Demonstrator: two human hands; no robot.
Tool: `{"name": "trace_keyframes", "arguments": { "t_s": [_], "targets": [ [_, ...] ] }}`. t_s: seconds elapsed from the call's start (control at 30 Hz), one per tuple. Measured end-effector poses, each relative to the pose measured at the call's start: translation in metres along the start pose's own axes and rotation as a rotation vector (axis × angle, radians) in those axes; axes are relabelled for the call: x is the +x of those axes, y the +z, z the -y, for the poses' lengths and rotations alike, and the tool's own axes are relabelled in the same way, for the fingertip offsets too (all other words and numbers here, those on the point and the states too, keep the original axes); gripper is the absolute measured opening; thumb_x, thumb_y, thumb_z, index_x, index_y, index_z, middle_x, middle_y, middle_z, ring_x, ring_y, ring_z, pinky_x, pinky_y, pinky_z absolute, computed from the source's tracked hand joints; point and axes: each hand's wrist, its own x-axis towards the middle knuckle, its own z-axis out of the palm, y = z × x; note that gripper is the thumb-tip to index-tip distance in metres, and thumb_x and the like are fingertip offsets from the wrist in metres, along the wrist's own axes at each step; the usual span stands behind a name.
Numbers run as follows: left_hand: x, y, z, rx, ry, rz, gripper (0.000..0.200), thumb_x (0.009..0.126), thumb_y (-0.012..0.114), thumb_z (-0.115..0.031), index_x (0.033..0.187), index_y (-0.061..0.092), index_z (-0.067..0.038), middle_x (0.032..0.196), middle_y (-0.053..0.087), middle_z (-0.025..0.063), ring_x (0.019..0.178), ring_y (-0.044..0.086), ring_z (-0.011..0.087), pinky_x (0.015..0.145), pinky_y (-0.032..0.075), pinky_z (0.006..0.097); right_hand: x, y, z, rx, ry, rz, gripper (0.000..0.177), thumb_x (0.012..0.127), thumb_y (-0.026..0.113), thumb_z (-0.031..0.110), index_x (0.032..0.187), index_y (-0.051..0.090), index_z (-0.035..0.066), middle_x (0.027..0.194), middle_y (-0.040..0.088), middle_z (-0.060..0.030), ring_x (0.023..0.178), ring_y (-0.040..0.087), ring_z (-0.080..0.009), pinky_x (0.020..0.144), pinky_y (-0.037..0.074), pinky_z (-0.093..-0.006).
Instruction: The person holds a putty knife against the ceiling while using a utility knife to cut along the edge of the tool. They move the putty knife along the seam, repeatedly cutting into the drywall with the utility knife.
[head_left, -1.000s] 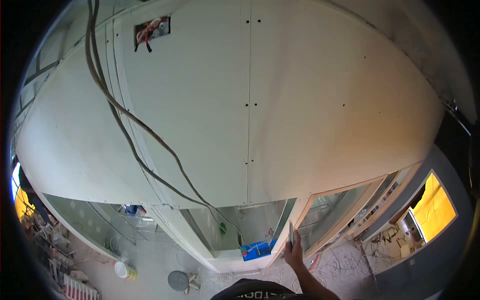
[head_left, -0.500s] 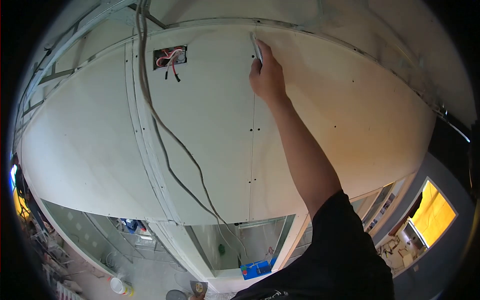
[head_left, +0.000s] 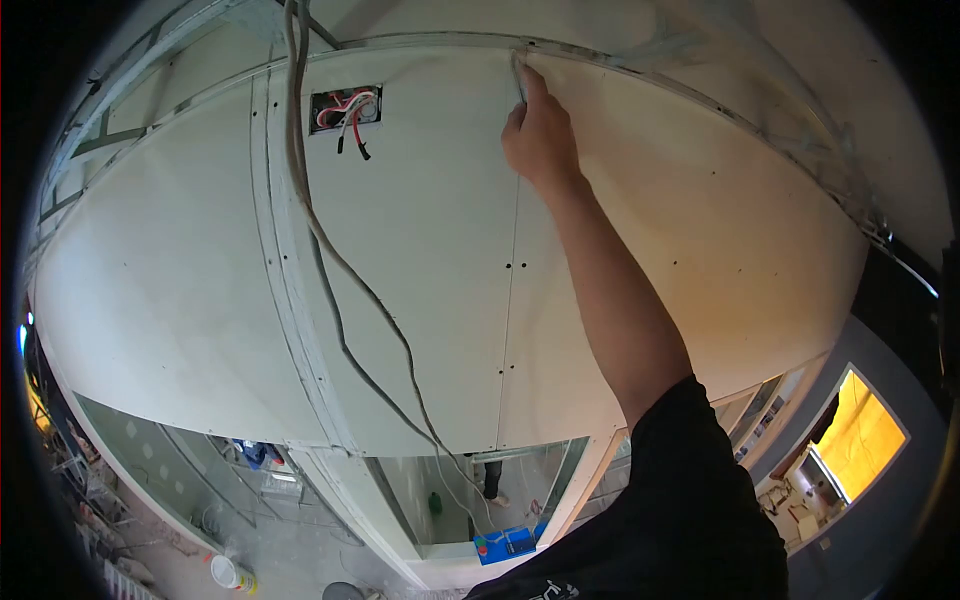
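Observation:
My right hand (head_left: 540,135) is stretched up to the pale plasterboard ceiling (head_left: 680,200). It is shut on a thin flat blade tool (head_left: 519,72). The blade's tip presses where the board joint (head_left: 511,300) meets the metal edge profile at the top. My bare forearm and black sleeve (head_left: 680,500) run down to the lower right. My left hand is out of view.
An open electrical box (head_left: 345,108) with red and white wires sits left of my hand. Grey cables (head_left: 335,270) hang down across the board. Far below lie a blue box (head_left: 505,545), a white bucket (head_left: 225,572) and a person's legs (head_left: 493,480). A lit window (head_left: 860,435) glows at right.
A second ago my right hand was low near the floor opening with the blade. It rose to the ceiling joint and has since crept slightly up along the seam.

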Motion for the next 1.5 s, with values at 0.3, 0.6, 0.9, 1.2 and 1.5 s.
{"name": "trace_keyframes", "arguments": {
  "t_s": [0.3,0.6,0.9,1.2,1.5],
  "targets": [
    [0.003,0.016,0.018,0.029,-0.046,0.054,0.029,0.096,0.069,-0.032,0.089,0.074,-0.005,0.069,0.068,0.0109,0.064,0.068,0.0282,0.06,0.055,0.0425,0.022,-0.017,0.038,-0.347,0.179,0.236,0.062,0.094,0.049,0.011,0.154,0.038,0.005,0.117,0.068,-0.0327,0.114,0.065,-0.0471,0.099,0.052,-0.0512],
    [0.017,0.048,0.027,0.36,0.213,0.174,0.027,0.095,0.07,-0.03,0.086,0.074,-0.005,0.063,0.067,0.0089,0.057,0.067,0.0246,0.055,0.055,0.0402,0.009,-0.039,0.061,-0.385,0.21,0.299,0.069,0.093,0.053,0.004,0.159,0.033,0.003,0.124,0.064,-0.0366,0.117,0.066,-0.046,0.102,0.053,-0.0474],
    [0.034,0.078,0.026,-0.302,-0.128,0.185,0.034,0.086,0.079,-0.037,0.079,0.068,-0.006,0.06,0.06,0.0041,0.048,0.057,0.0187,0.044,0.043,0.0375,-0.052,-0.018,0.047,-0.391,0.257,0.326,0.051,0.096,0.049,0.012,0.146,0.042,0.004,0.101,0.071,-0.0285,0.096,0.071,-0.0445,0.083,0.058,-0.0514],
    [0.017,0.061,0.046,-0.194,-0.227,0.099,0.035,0.086,0.079,-0.037,0.078,0.067,-0.005,0.06,0.06,0.0044,0.048,0.055,0.0195,0.044,0.042,0.0379,-0.1,-0.016,0.041,-0.348,0.206,0.332,0.048,0.097,0.05,0.005,0.144,0.042,0.004,0.079,0.07,-0.0237,0.075,0.072,-0.0417,0.071,0.056,-0.0491],
    [0.005,0.057,0.059,-0.282,-0.257,0.098,0.039,0.086,0.079,-0.037,0.077,0.066,-0.002,0.061,0.059,0.0056,0.048,0.054,0.0203,0.044,0.041,0.0383,-0.165,-0.018,0.051,-0.339,0.284,0.444,0.05,0.099,0.052,0.002,0.147,0.038,0.002,0.096,0.07,-0.029,0.087,0.073,-0.0439,0.078,0.058,-0.0484]
  ]
}}
